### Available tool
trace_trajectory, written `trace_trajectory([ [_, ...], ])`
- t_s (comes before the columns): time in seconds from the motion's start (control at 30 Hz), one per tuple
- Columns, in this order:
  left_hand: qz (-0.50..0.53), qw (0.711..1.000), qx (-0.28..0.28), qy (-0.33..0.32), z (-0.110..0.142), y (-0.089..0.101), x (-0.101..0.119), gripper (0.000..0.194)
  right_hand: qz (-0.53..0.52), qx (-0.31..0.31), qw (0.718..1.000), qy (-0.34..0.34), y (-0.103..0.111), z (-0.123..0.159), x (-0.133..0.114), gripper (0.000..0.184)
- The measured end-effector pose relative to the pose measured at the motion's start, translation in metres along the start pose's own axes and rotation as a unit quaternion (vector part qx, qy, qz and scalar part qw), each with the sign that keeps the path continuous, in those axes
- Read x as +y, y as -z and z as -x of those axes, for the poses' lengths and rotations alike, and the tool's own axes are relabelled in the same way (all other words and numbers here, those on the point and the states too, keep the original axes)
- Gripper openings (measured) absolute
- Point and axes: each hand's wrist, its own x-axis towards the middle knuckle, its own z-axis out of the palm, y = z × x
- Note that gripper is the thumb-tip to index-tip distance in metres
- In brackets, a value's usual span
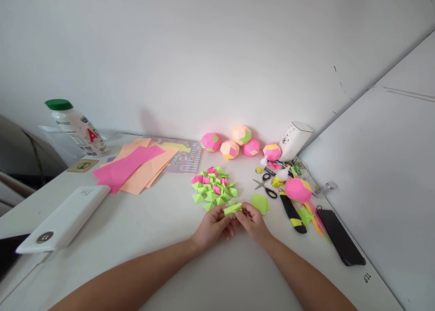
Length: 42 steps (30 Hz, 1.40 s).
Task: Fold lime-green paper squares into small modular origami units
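- Pinching a narrow, folded piece of lime-green paper (pixel 233 209) between the fingertips of the bare left hand (pixel 214 223) and the bare right hand (pixel 253 220), nearly meeting over the near middle of the white surface (pixel 163 225); probably being shaped, not yet finished.
- Lying just beyond the left hand, seemingly done: a heap of pointed, folded lime-green and pink paper pieces (pixel 211 196), overlapping too much for counting.
- Resting farther off by the pale wall (pixel 217 66), looking complete: five many-sided pink, peach, yellow and green paper balls (pixel 229 150).
- Sitting on the right, apparently assembled: a faceted pink-and-orange paper ball (pixel 297 191).
- Lying flat, seemingly unfolded, just beyond the right hand: lime-green paper squares (pixel 259 203).
- Spreading at far left, apparently unused: large pink and peach paper sheets (pixel 124 167).
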Motion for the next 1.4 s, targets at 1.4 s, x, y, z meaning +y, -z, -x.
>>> trace_trajectory([
  [1.4, -0.098, 0.995, -0.015, 0.009, 0.0027, -0.0032, -0.0043, 0.016, 0.010, -0.054, 0.998, -0.003, -0.0012, 0.0025, -0.0015, 0.004],
])
